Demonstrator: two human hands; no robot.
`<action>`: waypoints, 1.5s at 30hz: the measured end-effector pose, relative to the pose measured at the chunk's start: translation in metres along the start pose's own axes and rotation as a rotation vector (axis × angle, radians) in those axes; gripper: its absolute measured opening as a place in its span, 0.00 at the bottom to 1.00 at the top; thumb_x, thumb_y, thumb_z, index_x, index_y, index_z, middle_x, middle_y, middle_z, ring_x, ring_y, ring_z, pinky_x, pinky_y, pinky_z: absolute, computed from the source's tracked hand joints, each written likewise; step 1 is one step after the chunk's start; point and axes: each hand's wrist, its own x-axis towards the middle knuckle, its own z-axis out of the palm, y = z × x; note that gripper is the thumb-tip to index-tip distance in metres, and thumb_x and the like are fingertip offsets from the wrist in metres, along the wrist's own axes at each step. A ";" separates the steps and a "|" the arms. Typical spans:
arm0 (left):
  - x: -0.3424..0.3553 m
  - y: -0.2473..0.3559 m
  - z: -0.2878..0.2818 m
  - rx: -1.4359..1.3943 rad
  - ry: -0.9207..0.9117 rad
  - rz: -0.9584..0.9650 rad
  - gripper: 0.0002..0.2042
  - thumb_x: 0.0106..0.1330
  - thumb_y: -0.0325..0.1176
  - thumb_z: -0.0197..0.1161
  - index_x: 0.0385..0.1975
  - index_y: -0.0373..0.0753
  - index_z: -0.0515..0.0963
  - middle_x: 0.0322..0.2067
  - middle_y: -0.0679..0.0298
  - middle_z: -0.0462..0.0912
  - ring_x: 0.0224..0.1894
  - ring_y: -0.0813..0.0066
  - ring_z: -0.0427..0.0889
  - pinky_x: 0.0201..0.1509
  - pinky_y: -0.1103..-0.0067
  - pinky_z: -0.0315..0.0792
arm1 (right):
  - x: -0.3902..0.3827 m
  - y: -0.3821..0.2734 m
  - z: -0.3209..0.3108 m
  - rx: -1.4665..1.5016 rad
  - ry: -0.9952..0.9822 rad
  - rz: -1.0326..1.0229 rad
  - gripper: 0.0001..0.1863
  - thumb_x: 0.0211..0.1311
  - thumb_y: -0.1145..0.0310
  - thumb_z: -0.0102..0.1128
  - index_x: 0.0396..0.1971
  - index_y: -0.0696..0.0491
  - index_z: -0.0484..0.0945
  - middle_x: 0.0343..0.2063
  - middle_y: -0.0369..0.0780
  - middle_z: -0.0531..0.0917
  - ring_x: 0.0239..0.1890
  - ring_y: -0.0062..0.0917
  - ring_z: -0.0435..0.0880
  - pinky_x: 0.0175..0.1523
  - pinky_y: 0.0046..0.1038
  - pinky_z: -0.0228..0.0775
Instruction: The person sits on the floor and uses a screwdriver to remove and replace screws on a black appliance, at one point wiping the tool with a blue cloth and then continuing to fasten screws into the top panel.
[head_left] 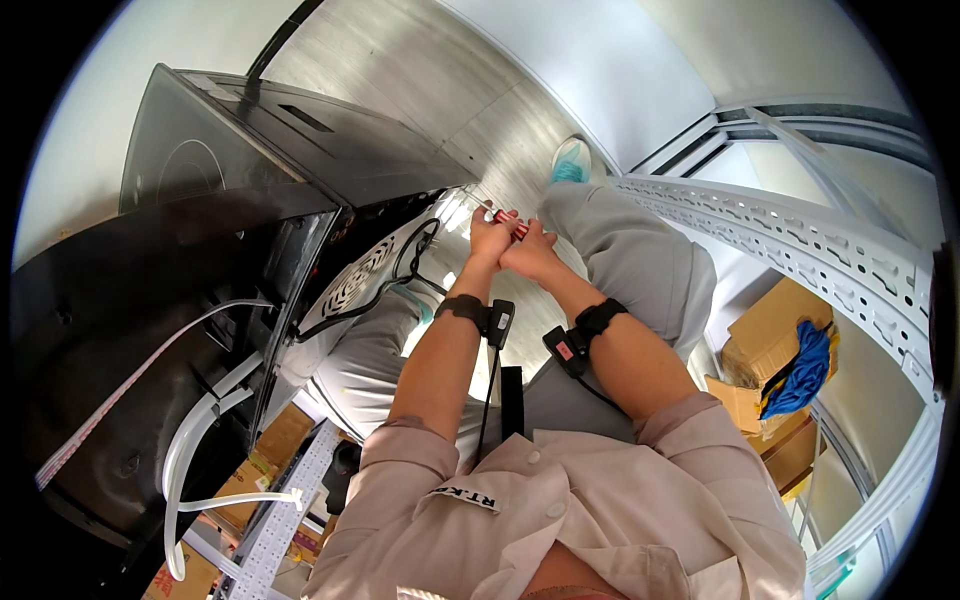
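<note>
My left hand and my right hand are close together in front of me, both closed around a screwdriver with a red handle. Its thin shaft points left and away, toward the lower edge of a black boxy appliance. Whether the tip touches a screw there is too small to tell. Beside my left hand, a white panel with slotted vents leans at the appliance's open side. A black cable loops over that panel.
White hoses hang from the appliance at the lower left. White perforated metal shelving runs along my right. Cardboard boxes and a blue cloth bundle lie behind it. My legs are on either side of my hands.
</note>
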 end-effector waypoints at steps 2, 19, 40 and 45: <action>-0.003 0.000 0.004 -0.023 -0.002 0.001 0.28 0.62 0.24 0.69 0.61 0.34 0.64 0.45 0.50 0.83 0.41 0.64 0.86 0.39 0.70 0.82 | 0.007 0.006 0.000 -0.003 -0.045 -0.009 0.59 0.37 0.59 0.74 0.70 0.58 0.49 0.62 0.60 0.60 0.67 0.51 0.63 0.68 0.41 0.62; 0.000 -0.012 0.010 -0.104 0.091 0.065 0.27 0.58 0.24 0.72 0.56 0.32 0.68 0.44 0.51 0.85 0.38 0.64 0.86 0.40 0.72 0.82 | -0.003 -0.005 -0.010 0.101 -0.026 0.217 0.64 0.36 0.67 0.68 0.71 0.67 0.35 0.63 0.67 0.57 0.64 0.58 0.67 0.67 0.40 0.66; 0.010 0.002 0.004 0.039 0.086 -0.076 0.18 0.63 0.28 0.69 0.52 0.35 0.75 0.38 0.60 0.84 0.34 0.73 0.83 0.32 0.78 0.78 | 0.009 0.012 -0.004 0.138 -0.014 0.198 0.66 0.32 0.61 0.70 0.72 0.64 0.39 0.64 0.63 0.64 0.67 0.51 0.67 0.69 0.38 0.63; 0.015 0.003 0.001 0.316 0.157 -0.149 0.21 0.62 0.28 0.69 0.53 0.31 0.73 0.39 0.58 0.84 0.35 0.72 0.83 0.32 0.75 0.79 | 0.007 0.009 -0.004 0.120 -0.058 0.208 0.65 0.33 0.60 0.70 0.71 0.66 0.41 0.60 0.61 0.71 0.64 0.50 0.72 0.66 0.36 0.66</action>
